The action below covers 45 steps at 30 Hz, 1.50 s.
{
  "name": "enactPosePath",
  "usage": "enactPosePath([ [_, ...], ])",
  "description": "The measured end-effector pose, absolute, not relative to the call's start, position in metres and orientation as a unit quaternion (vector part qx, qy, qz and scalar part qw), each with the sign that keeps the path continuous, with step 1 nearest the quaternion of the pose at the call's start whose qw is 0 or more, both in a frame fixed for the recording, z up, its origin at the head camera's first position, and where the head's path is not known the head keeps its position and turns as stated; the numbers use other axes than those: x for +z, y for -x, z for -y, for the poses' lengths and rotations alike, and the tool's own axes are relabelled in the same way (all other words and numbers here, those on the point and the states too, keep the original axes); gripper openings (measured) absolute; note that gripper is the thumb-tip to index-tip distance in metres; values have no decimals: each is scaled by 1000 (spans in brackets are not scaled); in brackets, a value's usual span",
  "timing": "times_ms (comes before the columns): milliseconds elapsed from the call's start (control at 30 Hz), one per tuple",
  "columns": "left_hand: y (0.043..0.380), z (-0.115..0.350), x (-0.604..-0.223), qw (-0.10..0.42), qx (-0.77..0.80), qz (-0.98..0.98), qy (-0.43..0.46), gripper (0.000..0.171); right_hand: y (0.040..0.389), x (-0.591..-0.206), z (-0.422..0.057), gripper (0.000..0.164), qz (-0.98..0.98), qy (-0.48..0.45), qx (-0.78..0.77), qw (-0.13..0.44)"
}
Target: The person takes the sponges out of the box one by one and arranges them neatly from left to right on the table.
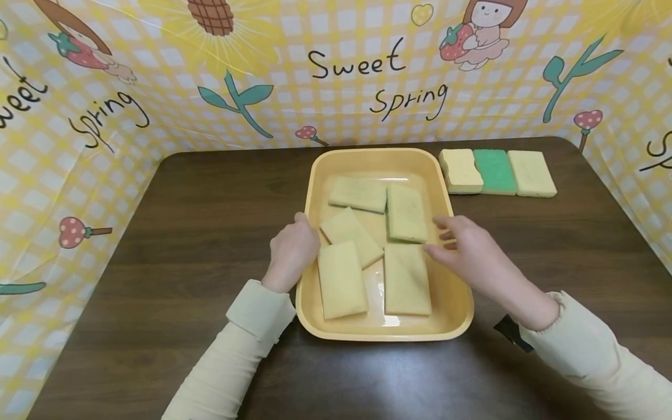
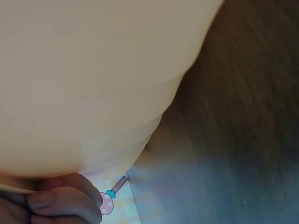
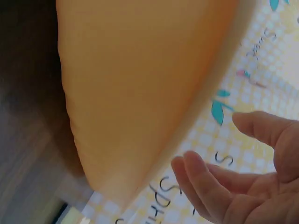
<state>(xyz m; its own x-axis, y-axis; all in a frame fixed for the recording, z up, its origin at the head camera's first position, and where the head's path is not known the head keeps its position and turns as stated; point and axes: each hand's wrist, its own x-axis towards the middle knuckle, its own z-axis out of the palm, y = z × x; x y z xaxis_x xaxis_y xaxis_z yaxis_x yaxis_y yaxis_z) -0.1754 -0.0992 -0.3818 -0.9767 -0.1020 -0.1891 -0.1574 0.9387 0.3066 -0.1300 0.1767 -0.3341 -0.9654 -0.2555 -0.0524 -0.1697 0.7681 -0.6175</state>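
The yellow tray (image 1: 388,338) stands on the dark brown counter (image 1: 226,198), between the person's two hands; the left hand (image 1: 294,251) grips the tray's left rim, its fingers (image 2: 70,203) curled against it; the right hand (image 1: 467,251) is at the tray's right rim, thumb and fingers (image 3: 196,170) well apart, with nothing between them. Five pale yellow sponges lie inside the tray: a crosswise sponge (image 1: 357,194) at the tray's far left; an upper-right sponge (image 1: 406,214) at its far right; a slanted sponge (image 1: 350,230) left of its middle; a near-left sponge (image 1: 342,283), partly over the slanted one, at its near left; and a near-right sponge (image 1: 406,283) at its near right. Just outside the tray's far right corner, three more stand in a row: a wavy-edged cream sponge (image 1: 462,170) nearest the tray, a green sponge (image 1: 495,171), then a pale outer sponge (image 1: 531,173); behind the tray hangs a yellow-checked cloth (image 1: 357,111) lettered "Sweet Spring".
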Motion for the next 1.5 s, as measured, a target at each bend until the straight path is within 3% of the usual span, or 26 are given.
enactPosePath([
  [267, 174, 100, -381, 82, 161, -981, 65, 24, 119, -357, -159, 39, -945, 168, -275, 63],
  [533, 174, 101, -382, 87, 162, -980, 69, 24, 111, -375, -152, 29, -954, 196, -228, 17],
  [1000, 174, 99, -382, 81, 157, -982, 62, 24, 105, -387, -149, 46, -968, 187, -165, -15],
  [1300, 174, 99, -382, 78, 159, -982, 62, 23, 104, -389, -145, 58, -981, 158, -105, 43],
  [1500, 174, 99, -382, 71, 155, -983, 62, 22, 103, -389, -143, 61, -981, 164, -103, 33],
])
